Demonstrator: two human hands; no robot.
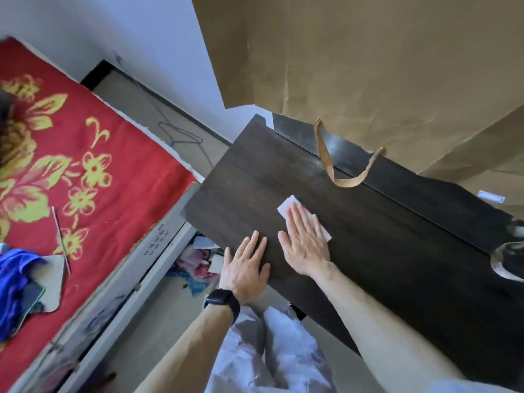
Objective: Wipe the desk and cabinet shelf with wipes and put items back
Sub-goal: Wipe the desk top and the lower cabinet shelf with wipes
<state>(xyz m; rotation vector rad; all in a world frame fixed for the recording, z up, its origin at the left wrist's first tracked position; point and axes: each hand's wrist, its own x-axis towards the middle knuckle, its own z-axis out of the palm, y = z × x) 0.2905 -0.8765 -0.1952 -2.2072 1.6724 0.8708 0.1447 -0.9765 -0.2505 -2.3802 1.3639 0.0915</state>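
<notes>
1. As our right hand (304,239) pressed the white wipe (285,207) with straight, closed fingers, the wipe lay on the dark desk (397,251).
2. Our left hand (245,266) rested flat beside the right, fingers slightly spread.

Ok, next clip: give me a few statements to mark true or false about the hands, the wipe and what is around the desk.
1. The right hand presses flat, fingers straight, on a white wipe on the dark desk. True.
2. The left hand holds a second wipe. False: it rests flat on the bare desk near the front edge and holds nothing.
3. A black watch sits on the left wrist. True.
4. The blanket to the left is plain blue. False: it is red with yellow-green flowers.
5. A hand grips the brown paper bag by its handle. False: the handle hangs loose over the back of the desk, and no hand touches it.
</notes>
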